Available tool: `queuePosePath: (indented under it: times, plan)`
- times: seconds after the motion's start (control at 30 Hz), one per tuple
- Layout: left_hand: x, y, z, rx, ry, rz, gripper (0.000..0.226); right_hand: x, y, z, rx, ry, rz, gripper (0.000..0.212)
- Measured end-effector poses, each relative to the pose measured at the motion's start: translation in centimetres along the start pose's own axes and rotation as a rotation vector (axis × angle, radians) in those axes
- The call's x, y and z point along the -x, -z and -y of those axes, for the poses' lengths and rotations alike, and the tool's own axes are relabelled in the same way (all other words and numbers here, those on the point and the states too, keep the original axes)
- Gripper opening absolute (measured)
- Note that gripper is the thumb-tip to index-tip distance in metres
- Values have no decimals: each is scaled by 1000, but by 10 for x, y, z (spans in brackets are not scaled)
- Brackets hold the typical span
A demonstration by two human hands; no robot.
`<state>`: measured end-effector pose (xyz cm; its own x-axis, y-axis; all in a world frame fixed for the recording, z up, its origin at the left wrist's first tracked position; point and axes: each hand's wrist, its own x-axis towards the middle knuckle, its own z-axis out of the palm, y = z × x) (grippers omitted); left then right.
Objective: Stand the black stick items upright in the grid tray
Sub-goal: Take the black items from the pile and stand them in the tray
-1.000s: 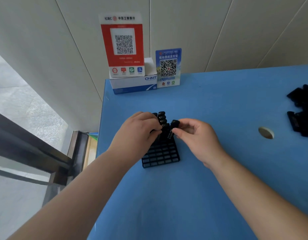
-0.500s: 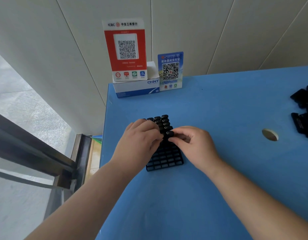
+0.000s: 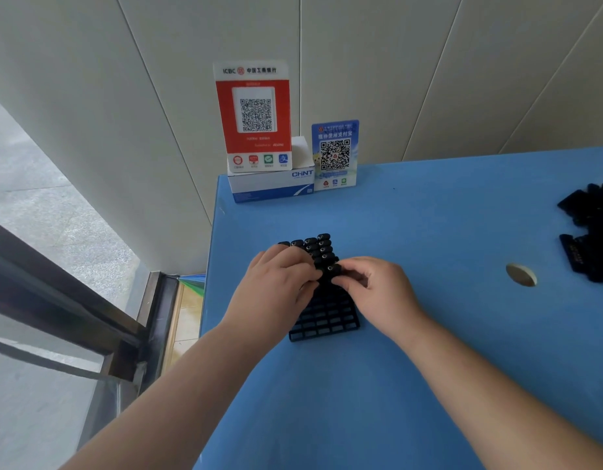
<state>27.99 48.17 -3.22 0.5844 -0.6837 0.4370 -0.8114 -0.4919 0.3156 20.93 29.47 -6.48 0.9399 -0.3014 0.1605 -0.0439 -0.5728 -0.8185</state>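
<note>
1. My right hand (image 3: 374,290) pinches one black stick (image 3: 330,271) near its top, in the middle of the picture. I hold it high up so its bottom end can go down into a hole.
2. My left hand (image 3: 276,290) sits on the left side of the grid tray (image 3: 324,325). Its fingers are curled and touch the same stick. I cannot tell if they hold it too or just keep it straight. I think this hand also stops the tray from sliding.
3. More sticks (image 3: 315,247) already stand up in the far rows of the tray, just above my hands. They are packed close, so I think I am filling from the back toward me.
4. The near rows, lower in the picture, have open holes. A lot is left to do.
5. A pile of loose sticks (image 3: 588,228) lies at the right edge, well apart from the tray. I think I get the next one there.
6. The tray sits on a blue table (image 3: 395,385) with a round hole (image 3: 521,274) at the right.
7. At the top, a white box (image 3: 269,183) and two code signs (image 3: 254,115) stand by a pale wall. A grey floor shows at the left.
</note>
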Motion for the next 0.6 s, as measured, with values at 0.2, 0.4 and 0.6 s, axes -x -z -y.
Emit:
queuePosePath:
  times: [0.2, 0.4, 0.6]
  plan:
    - [9, -2, -1, -7, 118, 0, 32, 8, 3, 0, -19, -76, 2, 31]
    - [5, 4, -13, -16, 114, -5, 42, 35, 28, -14, 168, -153, -55, 21]
    - [-17, -5, -59, -61, -37, 112, 47, 72, 91, -8, 396, -135, -157, 23]
